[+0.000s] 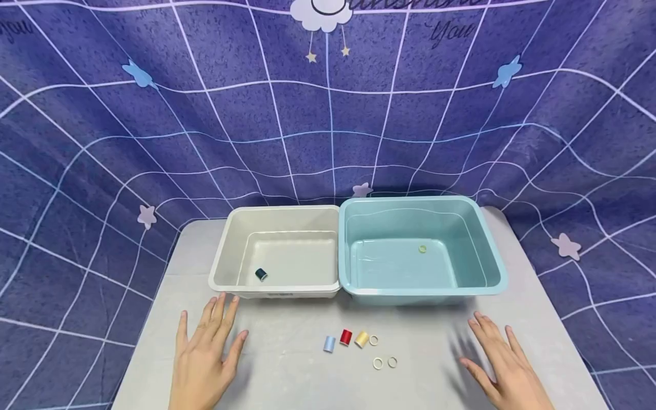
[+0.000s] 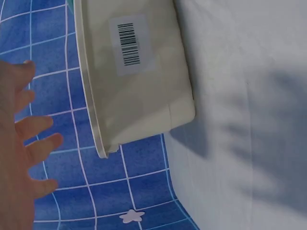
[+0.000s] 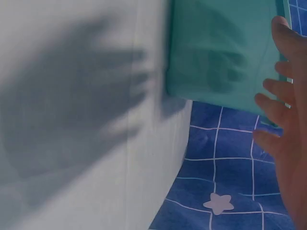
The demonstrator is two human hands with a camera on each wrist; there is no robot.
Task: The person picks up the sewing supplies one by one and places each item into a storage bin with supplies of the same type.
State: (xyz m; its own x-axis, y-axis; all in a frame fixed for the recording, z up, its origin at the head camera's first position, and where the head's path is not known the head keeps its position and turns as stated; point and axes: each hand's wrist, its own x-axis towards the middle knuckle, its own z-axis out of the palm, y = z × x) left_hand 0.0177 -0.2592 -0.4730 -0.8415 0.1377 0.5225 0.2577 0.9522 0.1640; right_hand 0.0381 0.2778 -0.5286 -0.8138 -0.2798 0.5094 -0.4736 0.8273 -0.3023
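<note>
My left hand, fingers spread, hovers over the table before the cream bin and holds nothing. On the other side my right hand is also spread, with nothing in it, in front of the blue-green bin. Between the hands lie a light blue thread spool, a red spool and a yellow spool. Beside them are pale rings, one near the yellow spool and two more closer to me. A dark spool lies inside the cream bin, and a yellowish ring inside the blue-green one.
Both bins stand side by side, touching, at the back of the white-covered table. A blue-purple curtain with grid lines and stars hangs behind and along both sides. The cream bin's outer wall bears a barcode label.
</note>
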